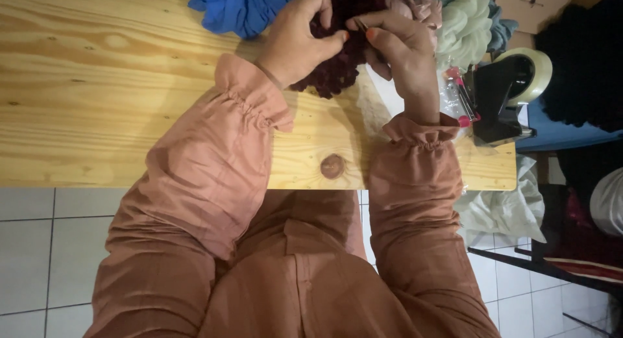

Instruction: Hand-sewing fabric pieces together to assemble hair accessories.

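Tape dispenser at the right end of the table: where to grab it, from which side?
Take the black tape dispenser by its narrow body, below the tape roll, with the grip across its two flat sides. Come from above, probably at the table's right end: the right hand, a clear packet with pink items and piled fabrics crowd its other side. Avoid the roll; it would likely turn.

Bare table (97, 91) across the left of the frame, open for a hand to pass, blue cloth (237, 10) heaped at upper centre, pale green cloth (464, 29) and black tape dispenser (503, 98) crowding the upper right edge
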